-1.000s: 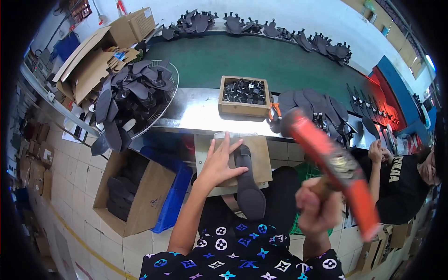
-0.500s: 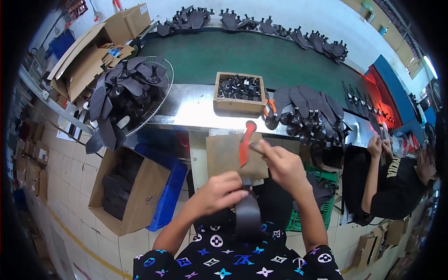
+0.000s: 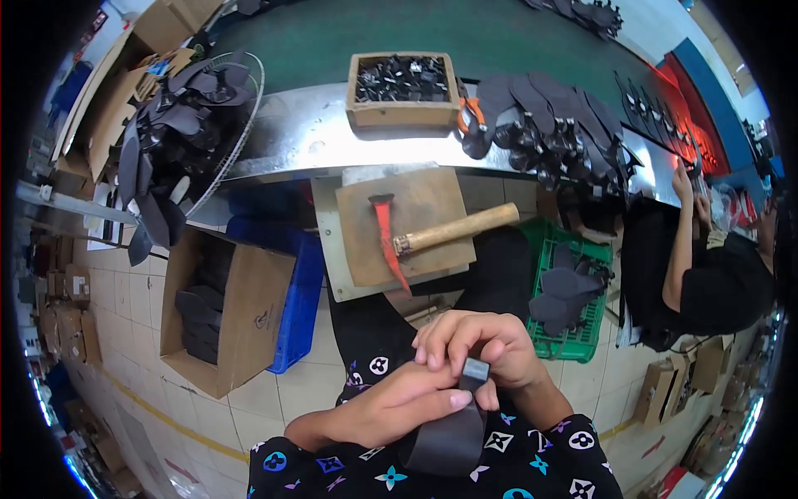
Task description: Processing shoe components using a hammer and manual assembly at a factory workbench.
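Note:
Close to my body I hold a dark grey shoe sole [image 3: 445, 449], its small squarish block end pointing up between my hands. My left hand [image 3: 395, 405] is closed on it, thumb lying along the narrow part below the block. The curled fingers of my right hand [image 3: 492, 345] close around the block from the other side. Beyond my hands, a hammer [image 3: 457, 230] with a red head and wooden handle lies on a worn brown board [image 3: 357, 229]. Neither hand touches the hammer.
A wooden box [image 3: 403, 116] of small black pieces stands on the metal bench edge, with orange-handled pliers [image 3: 471, 116] and piled soles [image 3: 540, 104] beside it. A wire basket [image 3: 249, 125] of soles is at left. Cartons and crates sit below. A co-worker [image 3: 723, 283] sits at right.
My right hand has let go of the hammer, now lying on the board, and joined my left hand on the sole. Both hands are lower and nearer my body; the view has tilted down.

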### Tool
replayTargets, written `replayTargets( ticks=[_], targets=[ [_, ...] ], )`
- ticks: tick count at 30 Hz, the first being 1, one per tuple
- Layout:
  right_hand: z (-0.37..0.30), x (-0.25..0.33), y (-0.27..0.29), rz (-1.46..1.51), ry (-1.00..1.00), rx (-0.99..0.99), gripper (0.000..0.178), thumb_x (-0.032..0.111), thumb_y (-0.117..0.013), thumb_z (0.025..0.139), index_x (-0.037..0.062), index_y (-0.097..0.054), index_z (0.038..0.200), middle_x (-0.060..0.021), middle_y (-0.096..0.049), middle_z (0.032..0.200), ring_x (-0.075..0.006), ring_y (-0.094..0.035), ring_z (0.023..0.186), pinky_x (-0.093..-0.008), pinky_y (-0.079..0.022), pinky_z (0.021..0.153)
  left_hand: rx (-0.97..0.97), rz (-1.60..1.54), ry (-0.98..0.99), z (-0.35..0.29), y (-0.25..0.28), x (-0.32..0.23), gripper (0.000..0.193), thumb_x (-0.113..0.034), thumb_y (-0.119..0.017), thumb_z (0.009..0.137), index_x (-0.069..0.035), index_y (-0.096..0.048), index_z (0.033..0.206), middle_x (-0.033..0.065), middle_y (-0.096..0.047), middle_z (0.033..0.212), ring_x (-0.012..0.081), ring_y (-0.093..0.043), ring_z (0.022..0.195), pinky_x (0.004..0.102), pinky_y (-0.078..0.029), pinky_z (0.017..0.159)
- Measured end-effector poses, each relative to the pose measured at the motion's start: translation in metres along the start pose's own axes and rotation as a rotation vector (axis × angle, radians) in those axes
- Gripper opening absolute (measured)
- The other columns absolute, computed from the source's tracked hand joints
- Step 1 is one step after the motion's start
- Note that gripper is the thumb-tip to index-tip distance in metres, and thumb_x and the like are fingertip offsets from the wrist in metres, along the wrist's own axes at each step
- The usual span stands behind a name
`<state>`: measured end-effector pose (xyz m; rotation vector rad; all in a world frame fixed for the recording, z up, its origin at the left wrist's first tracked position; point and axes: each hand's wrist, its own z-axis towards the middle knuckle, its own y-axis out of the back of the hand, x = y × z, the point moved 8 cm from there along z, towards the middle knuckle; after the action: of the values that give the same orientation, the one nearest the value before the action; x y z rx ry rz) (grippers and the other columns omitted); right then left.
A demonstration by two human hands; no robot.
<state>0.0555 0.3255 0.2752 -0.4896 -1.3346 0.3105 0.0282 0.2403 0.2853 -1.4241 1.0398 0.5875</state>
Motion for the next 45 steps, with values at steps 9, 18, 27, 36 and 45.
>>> replayTargets(
  ticks=[9,18,27,36,45],
  targets=[
    [-0.013,0.017,-0.008,0.067,0.02,-0.046,0.056,0.052,-0.053,0.098,-0.0021,-0.067,0.095,-0.0145,-0.065,0.092,-0.0313,-0.061,0.1,-0.0411,-0.047,0.09,0.039,-0.101,0.05,-0.001,-0.017,0.012,0.036,-0.022,-0.04,0.109,0.006,-0.057,0.124,0.0145,-0.056,0.126,0.0219,-0.05,0.125,0.0326,-0.036,0.109],
    [-0.015,0.024,-0.007,-0.002,0.17,-0.012,0.052,0.049,-0.055,0.099,-0.0008,-0.069,0.093,-0.0118,-0.067,0.088,-0.0302,-0.063,0.096,-0.0411,-0.047,0.085,0.119,-0.09,0.049,0.001,-0.021,0.013,0.03,-0.017,-0.044,0.107,0.007,-0.059,0.118,0.0148,-0.058,0.121,0.023,-0.053,0.119,0.0332,-0.039,0.107],
    [-0.023,0.007,0.0,0.136,0.04,-0.085,0.054,0.052,-0.051,0.1,-0.001,-0.064,0.101,-0.0105,-0.064,0.096,-0.0304,-0.057,0.111,-0.0395,-0.047,0.09,-0.008,-0.24,0.171,0.01,-0.015,0.02,0.034,-0.021,-0.041,0.107,0.006,-0.061,0.113,0.0137,-0.06,0.116,0.0208,-0.054,0.116,0.0318,-0.039,0.105],
    [-0.025,0.009,0.0,0.004,0.039,-0.209,0.056,0.055,-0.042,0.101,0.0046,-0.062,0.088,-0.0087,-0.064,0.083,-0.0268,-0.06,0.093,-0.0447,-0.04,0.095,0.026,-0.217,0.211,0.008,-0.011,0.017,0.033,-0.02,-0.042,0.106,0.007,-0.062,0.11,0.0148,-0.06,0.115,0.0224,-0.055,0.115,0.0319,-0.039,0.106],
    [-0.041,-0.002,0.002,0.18,-0.06,-0.074,0.059,0.056,-0.053,0.096,-0.0009,-0.064,0.102,-0.0128,-0.064,0.102,-0.0272,-0.055,0.116,-0.0245,-0.056,0.067,0.048,-0.234,0.187,0.007,-0.021,0.032,0.031,-0.019,-0.045,0.106,0.007,-0.059,0.116,0.0148,-0.059,0.118,0.0215,-0.054,0.118,0.0324,-0.04,0.104]
  ],
)
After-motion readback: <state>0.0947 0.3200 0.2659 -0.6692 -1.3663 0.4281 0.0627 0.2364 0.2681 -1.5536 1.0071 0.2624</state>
